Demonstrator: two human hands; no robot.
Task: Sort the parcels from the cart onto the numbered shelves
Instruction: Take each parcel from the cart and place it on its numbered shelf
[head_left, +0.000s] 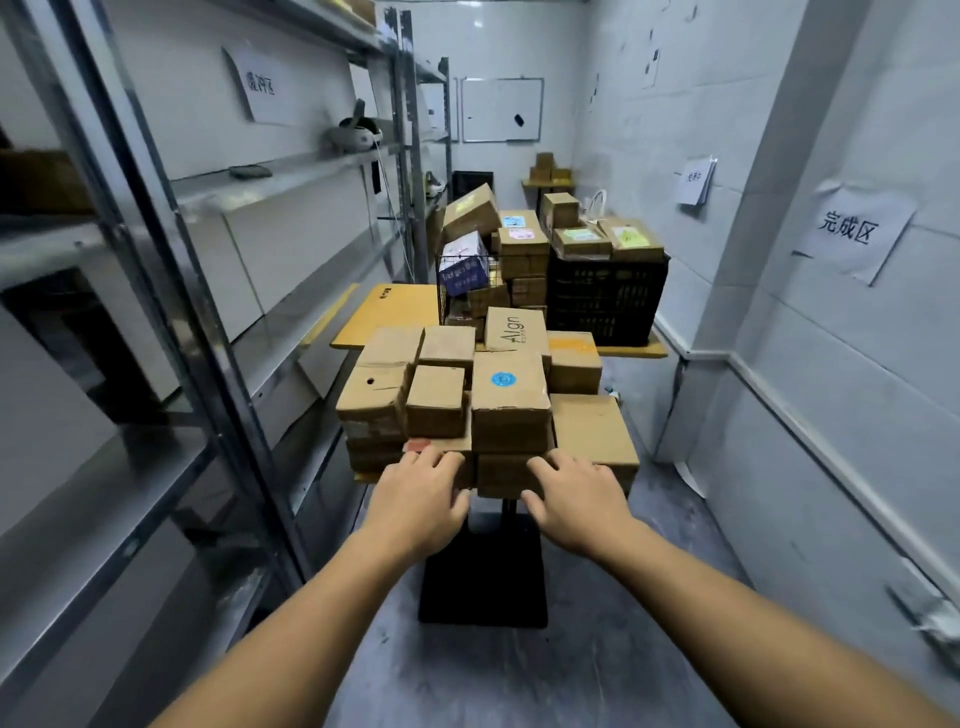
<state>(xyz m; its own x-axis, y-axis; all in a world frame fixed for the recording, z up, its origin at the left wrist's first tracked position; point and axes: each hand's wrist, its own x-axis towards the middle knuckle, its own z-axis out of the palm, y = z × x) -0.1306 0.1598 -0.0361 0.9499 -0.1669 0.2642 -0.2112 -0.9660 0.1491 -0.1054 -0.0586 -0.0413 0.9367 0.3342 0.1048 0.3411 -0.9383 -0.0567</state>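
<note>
Parcels (483, 400) piled on a small table (363, 475). Left hand (421, 493) and right hand (576, 499) rest straight-fingered on the pile's near edge, gripping nothing. Shelves (156, 467) crowd the left; a floor strip (675, 519) runs along the right.

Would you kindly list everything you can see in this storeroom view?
brown cardboard parcels: ten or more, brown, stacked on the near pedestal table
round sticker: one, blue, on a top parcel
pedestal base: one, black, on the floor beneath the stack
plastic crate: one, black, on the farther table, parcels on top
wire basket: one, dark, left of the crate, full of parcels
grey metal shelving: one run, grey, along the left wall
headset: one, white and black, on an upper shelf
whiteboard: one, white, far wall
paper signs: three, white, two on the right wall, one on the left
left hand: one, fingers on the stack's near edge
right hand: one, likewise
</note>
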